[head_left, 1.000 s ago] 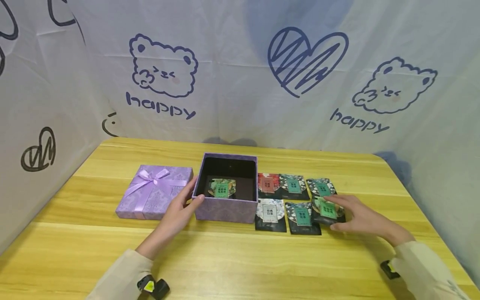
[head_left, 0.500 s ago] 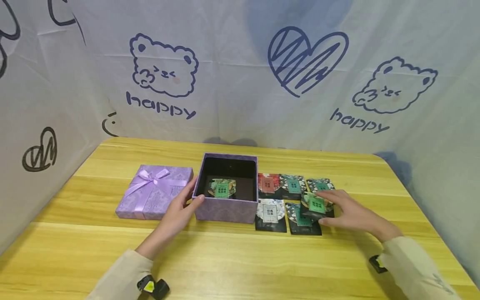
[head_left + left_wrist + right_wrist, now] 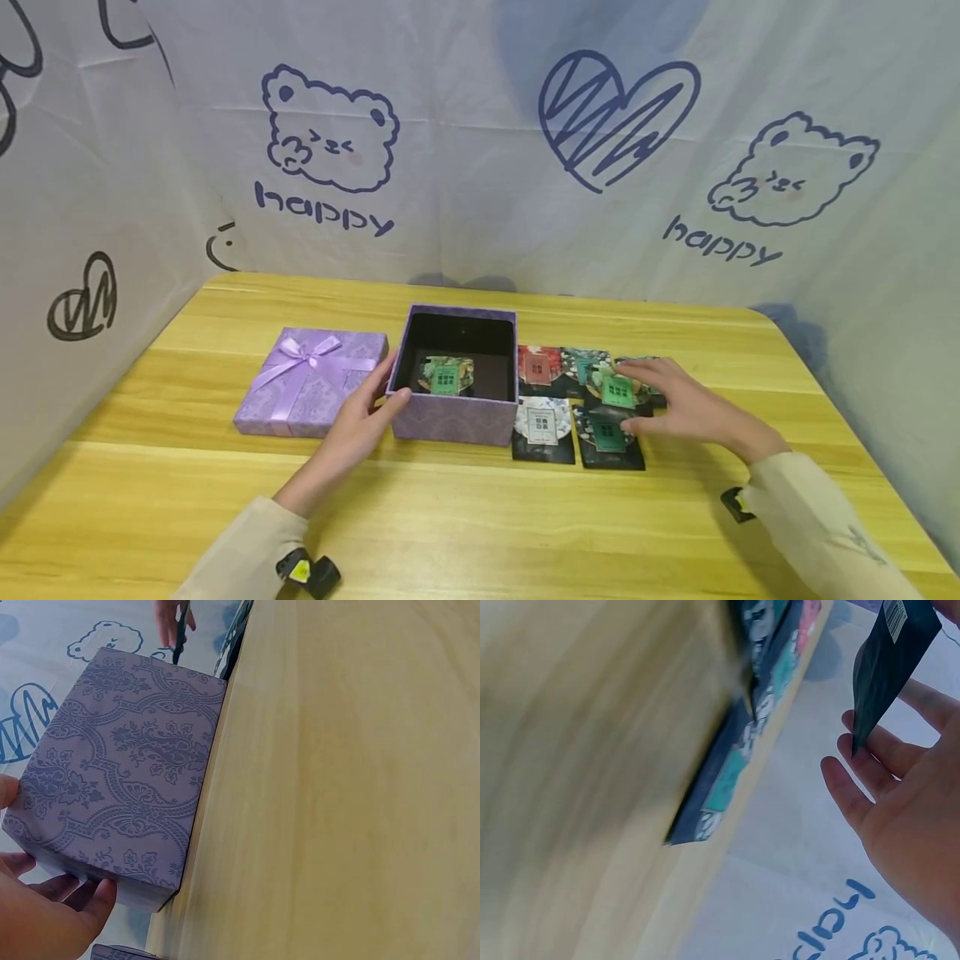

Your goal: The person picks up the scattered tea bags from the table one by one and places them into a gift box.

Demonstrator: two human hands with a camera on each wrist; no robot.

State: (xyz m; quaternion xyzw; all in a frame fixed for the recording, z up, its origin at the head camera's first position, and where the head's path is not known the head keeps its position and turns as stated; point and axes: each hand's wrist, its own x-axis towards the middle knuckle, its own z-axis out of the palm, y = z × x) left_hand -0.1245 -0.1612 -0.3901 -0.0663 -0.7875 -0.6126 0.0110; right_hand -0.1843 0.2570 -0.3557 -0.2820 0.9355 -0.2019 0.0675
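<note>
My left hand [image 3: 366,421] grips the purple patterned gift box [image 3: 457,421] at its near left corner, thumb on the front and fingers along the left side. In the left wrist view its fingertips curl round the box's end. A tea sachet [image 3: 446,379] with a green label lies on the box's black floor. My right hand [image 3: 686,410] pinches a similar green-labelled tea sachet [image 3: 619,388] between thumb and fingers, raised over the sachets on the table. The right wrist view shows the held sachet's dark back with a barcode, tilted, clear of the table.
Right of the box lie a red sachet [image 3: 538,369], a white one [image 3: 543,427] and several teal-labelled ones, such as the front teal sachet [image 3: 609,440]. The purple lid [image 3: 300,400] with its ribbon bow lies left of the box. A drawn-on white cloth [image 3: 465,167] hangs behind.
My right hand has lifted the green-labelled sachet from the right end of the sachets and carried it leftward over the others. The left hand stays at the box.
</note>
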